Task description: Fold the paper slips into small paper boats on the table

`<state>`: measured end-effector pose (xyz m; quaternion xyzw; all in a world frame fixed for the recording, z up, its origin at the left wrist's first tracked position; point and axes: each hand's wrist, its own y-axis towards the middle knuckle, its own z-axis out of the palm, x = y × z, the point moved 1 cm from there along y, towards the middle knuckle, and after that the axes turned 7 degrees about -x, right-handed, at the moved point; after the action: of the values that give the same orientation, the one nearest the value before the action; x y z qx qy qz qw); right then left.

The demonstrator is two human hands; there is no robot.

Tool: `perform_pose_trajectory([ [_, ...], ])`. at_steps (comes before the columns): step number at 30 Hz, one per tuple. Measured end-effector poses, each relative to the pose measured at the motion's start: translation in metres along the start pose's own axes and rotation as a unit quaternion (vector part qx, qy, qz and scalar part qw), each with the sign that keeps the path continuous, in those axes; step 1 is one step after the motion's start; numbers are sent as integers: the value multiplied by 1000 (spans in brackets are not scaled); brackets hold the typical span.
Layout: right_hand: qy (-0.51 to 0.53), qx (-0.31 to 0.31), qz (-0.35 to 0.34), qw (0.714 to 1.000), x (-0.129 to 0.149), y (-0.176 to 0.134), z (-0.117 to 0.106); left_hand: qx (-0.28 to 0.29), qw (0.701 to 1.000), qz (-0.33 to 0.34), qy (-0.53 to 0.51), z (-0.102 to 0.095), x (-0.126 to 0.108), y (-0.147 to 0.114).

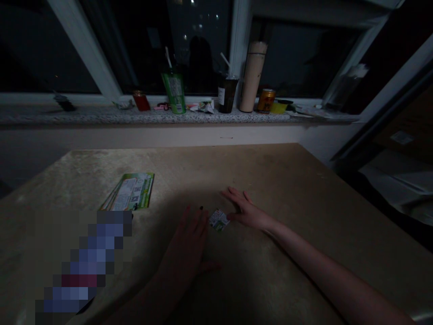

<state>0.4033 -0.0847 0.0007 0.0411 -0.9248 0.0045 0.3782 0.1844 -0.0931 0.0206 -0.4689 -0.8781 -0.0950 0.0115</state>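
Observation:
A small folded paper square (219, 220), printed white and green, lies on the tabletop between my two hands. My left hand (189, 239) rests palm down to its left, fingers stretched forward and thumb pointing right, with the fingertips close to the paper's edge. From the right reaches my right hand (245, 210), its fingers spread over the table and its thumb at the paper's right corner. Whether the thumb presses on the paper I cannot tell. Neither hand grips anything.
A fanned stack of green printed leaflets (133, 192) lies at the left, above a blurred blue object (94, 257). Along the window sill (118, 118) stand a green cup (175, 90), a dark drink cup (227, 92), a tall bottle (253, 76) and a golden can (266, 100).

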Motion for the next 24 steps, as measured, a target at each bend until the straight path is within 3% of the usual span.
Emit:
perform_pose_trajectory([
  [7, -17, -1, -5, 1000, 2, 0, 0, 9, 1000, -24, 10, 1, -2, -3],
  [12, -16, -9, -12, 1000, 0, 0, 1, -35, 999, -32, 24, -3, -4, -2],
  [24, 11, 8, -19, 1000, 0, -1, -5, 13, 1000, -8, 21, 1, -4, 3],
])
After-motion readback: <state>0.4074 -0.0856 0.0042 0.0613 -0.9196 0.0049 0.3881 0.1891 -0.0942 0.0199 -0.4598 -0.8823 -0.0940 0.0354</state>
